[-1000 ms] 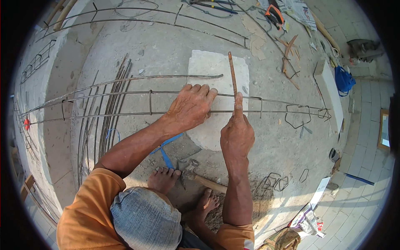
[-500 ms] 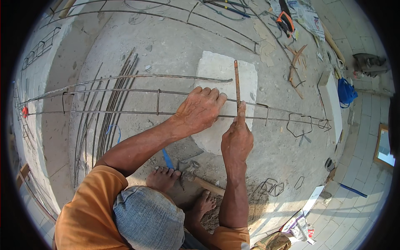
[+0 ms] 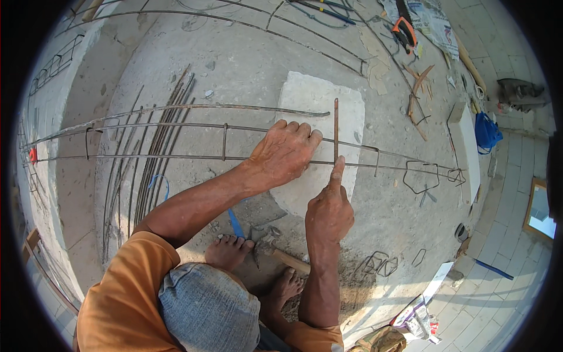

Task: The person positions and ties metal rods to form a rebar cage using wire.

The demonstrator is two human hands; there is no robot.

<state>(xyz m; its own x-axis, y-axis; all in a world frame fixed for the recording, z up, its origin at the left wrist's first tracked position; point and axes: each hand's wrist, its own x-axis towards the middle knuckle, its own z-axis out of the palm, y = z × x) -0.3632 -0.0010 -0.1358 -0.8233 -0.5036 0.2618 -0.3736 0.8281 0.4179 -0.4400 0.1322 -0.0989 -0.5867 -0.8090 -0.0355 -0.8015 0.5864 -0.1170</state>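
Observation:
My left hand is closed around the steel bars of a long, narrow rebar frame, which runs across the view with wire stirrups on it. In my right hand is a thin, rust-brown hacksaw blade, its index finger stretched along it. The blade lies across the frame's bars, just right of my left hand, its holed tip pointing away from me. Beneath them is a pale stone slab. A loose bar ends above the slab, beyond my left hand.
Several rebar lengths lie on the left floor beside a concrete ledge. Bent stirrups sit at lower right. Farther off are an orange-handled saw, pliers and a blue bag. A wooden-handled hammer lies near my feet.
My right hand has drawn the hacksaw blade toward me across the bars, so its far tip sits nearer. My left hand keeps its grip on the frame, almost unmoved.

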